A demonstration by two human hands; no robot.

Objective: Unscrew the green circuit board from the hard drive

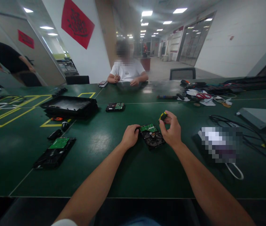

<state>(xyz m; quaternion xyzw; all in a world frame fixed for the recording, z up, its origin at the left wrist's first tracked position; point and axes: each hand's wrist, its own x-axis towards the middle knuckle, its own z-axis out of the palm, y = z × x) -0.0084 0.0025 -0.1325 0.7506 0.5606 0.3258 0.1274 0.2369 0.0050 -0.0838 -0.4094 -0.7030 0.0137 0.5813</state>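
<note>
A hard drive (pixel 153 139) lies on the green table in front of me, its green circuit board facing up. My left hand (pixel 130 137) is closed at the drive's upper left corner, thumb and fingers against its edge. Over the drive's right side, my right hand (pixel 172 130) pinches a short black-and-yellow screwdriver handle (pixel 163 116); its tip cannot be made out. Beyond my hands sits another hard drive (pixel 115 107), also with a green board. To the left lies a larger black device (pixel 55 152) with a green board on top.
A black plastic tray (pixel 70 105) stands at the back left, with small black parts (pixel 55 134) before it. On the right are a grey metal box (pixel 261 117), dark cables (pixel 252 131) and red scissors (pixel 203 95). Across the table sits a person (pixel 128 70); another person (pixel 8 59) stands far left.
</note>
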